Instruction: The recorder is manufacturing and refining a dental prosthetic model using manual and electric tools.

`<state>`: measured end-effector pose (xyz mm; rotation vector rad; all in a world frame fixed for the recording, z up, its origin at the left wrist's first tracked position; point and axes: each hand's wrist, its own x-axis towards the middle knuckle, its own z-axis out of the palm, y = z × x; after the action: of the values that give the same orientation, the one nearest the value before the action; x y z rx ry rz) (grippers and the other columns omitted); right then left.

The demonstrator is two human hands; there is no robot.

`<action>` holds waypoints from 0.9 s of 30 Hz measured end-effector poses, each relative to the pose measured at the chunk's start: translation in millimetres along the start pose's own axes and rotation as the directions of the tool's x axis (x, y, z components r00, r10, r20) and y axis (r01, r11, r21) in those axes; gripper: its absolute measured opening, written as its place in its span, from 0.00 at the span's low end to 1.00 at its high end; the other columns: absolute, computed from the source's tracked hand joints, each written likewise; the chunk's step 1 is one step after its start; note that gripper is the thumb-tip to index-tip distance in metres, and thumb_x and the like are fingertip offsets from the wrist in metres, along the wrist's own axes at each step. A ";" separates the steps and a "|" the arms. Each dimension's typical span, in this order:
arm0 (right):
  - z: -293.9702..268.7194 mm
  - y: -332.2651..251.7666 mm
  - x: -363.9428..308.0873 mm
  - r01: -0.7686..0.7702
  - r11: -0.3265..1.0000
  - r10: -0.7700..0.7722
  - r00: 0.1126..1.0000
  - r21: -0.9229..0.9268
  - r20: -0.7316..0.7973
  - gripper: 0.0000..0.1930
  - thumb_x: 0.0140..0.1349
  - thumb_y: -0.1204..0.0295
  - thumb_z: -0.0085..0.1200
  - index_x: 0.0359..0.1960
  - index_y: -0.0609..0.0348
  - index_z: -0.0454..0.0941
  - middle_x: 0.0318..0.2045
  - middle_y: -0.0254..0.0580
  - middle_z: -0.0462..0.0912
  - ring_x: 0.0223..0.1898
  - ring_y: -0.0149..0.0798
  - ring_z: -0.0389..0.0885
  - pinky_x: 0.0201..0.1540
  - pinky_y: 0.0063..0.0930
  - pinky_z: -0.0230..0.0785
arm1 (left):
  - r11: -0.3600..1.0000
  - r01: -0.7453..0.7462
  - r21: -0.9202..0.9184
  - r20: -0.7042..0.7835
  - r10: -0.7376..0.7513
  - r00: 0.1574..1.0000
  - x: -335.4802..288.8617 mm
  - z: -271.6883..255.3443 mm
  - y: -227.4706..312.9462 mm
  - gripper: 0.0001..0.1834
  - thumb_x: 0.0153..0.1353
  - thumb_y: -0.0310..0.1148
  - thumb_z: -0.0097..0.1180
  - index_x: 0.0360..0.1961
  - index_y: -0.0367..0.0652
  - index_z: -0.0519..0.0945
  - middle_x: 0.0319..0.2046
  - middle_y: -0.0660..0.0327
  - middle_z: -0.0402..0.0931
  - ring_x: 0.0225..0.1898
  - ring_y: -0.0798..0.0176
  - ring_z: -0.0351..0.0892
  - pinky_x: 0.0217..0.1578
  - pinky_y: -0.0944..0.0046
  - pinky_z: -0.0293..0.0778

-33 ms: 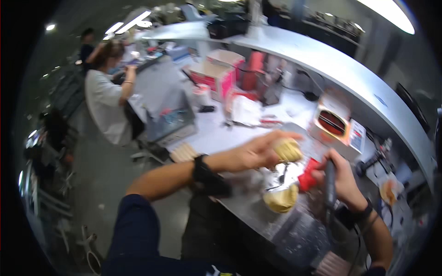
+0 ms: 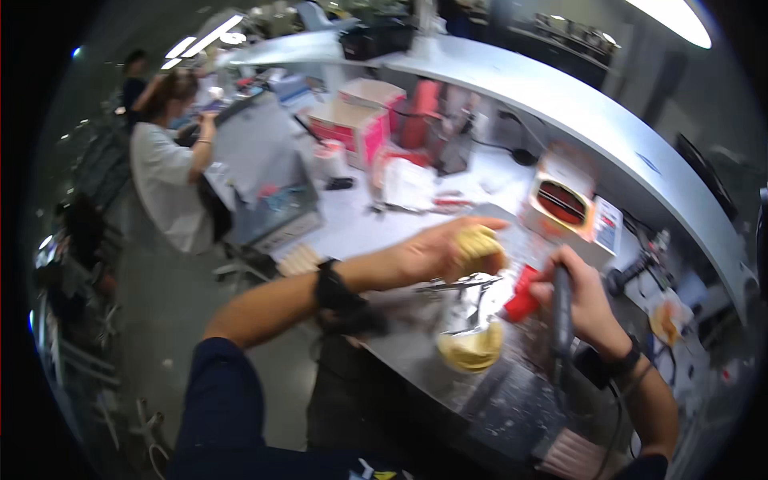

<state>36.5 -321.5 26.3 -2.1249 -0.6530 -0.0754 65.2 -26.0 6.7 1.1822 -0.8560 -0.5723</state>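
My left hand (image 2: pixel 424 254) is closed around the upper yellow plaster-like cast (image 2: pixel 482 250), with the index finger stretched along its top. A shiny metal frame (image 2: pixel 474 308), like a dental articulator, lies between this cast and a lower yellow cast (image 2: pixel 472 350); blur hides how they join. My right hand (image 2: pixel 590 302) grips a thick black corded handpiece (image 2: pixel 562 308), its lower part slanting toward the bench edge. Right of the metal frame, a red piece (image 2: pixel 522 296) touches or sits close to my right fingers; whether they hold it I cannot tell.
Behind the casts stands an open box (image 2: pixel 564 204) with an oval opening. Pink and white cartons (image 2: pixel 352 128) and a white roll (image 2: pixel 330 160) stand farther left. A grey debris-speckled surface (image 2: pixel 512 404) lies at the near edge. At left, a person in white (image 2: pixel 172 172) sits working.
The whole view has shifted slightly, so things sit farther left. The upper yellow cast has turned in my left hand, showing more metal frame. My right hand still grips the handpiece.
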 end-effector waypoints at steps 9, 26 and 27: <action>-11.3 -10.5 25.8 0.373 0.874 -0.416 0.906 -0.312 -0.083 0.14 0.57 0.68 0.69 0.44 0.57 0.86 0.27 0.41 0.80 0.28 0.37 0.80 0.32 0.29 0.70 | 0.968 0.131 -0.214 -0.029 -0.141 0.990 12.9 1.5 -17.9 0.29 0.67 0.47 0.60 0.60 0.41 0.68 0.56 0.57 0.73 0.58 0.64 0.76 0.60 0.58 0.72; 31.8 -31.1 27.7 0.482 0.867 -0.484 0.875 -0.124 0.018 0.12 0.50 0.79 0.70 0.33 0.62 0.77 0.22 0.42 0.78 0.43 0.59 0.88 0.27 0.28 0.81 | 0.992 0.122 0.045 -0.101 -0.117 0.988 15.7 2.9 -18.7 0.11 0.69 0.23 0.52 0.52 0.36 0.72 0.41 0.59 0.80 0.43 0.69 0.83 0.46 0.68 0.77; 32.9 -31.1 27.6 0.477 0.868 -0.481 0.877 -0.136 0.006 0.12 0.50 0.79 0.70 0.32 0.62 0.77 0.23 0.43 0.79 0.43 0.58 0.89 0.26 0.28 0.80 | 0.992 0.120 0.040 -0.103 -0.115 0.988 15.8 3.2 -19.9 0.11 0.69 0.23 0.52 0.52 0.36 0.72 0.41 0.59 0.80 0.43 0.69 0.83 0.46 0.68 0.77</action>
<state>39.4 -269.7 37.3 -2.0343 -1.1780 -0.4336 72.6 -46.0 -7.5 1.2988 -0.7202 -0.5866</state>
